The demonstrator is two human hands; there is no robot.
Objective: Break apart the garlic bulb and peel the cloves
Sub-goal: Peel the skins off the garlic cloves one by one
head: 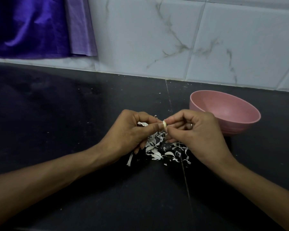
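Note:
A small pale garlic clove (164,124) is held between my two hands above the dark counter. My left hand (132,130) pinches it from the left with thumb and forefinger. My right hand (195,132) pinches its right end, with a ring on one finger. Below the hands lies a heap of white garlic skins (158,150) scattered on the counter. A pink bowl (237,120) stands just right of my right hand; what it holds is hidden from here.
The black counter (57,122) runs back to a white marble-patterned tiled wall (173,39). A purple cloth (32,27) hangs at the upper left. A seam in the counter (185,177) runs toward the front edge.

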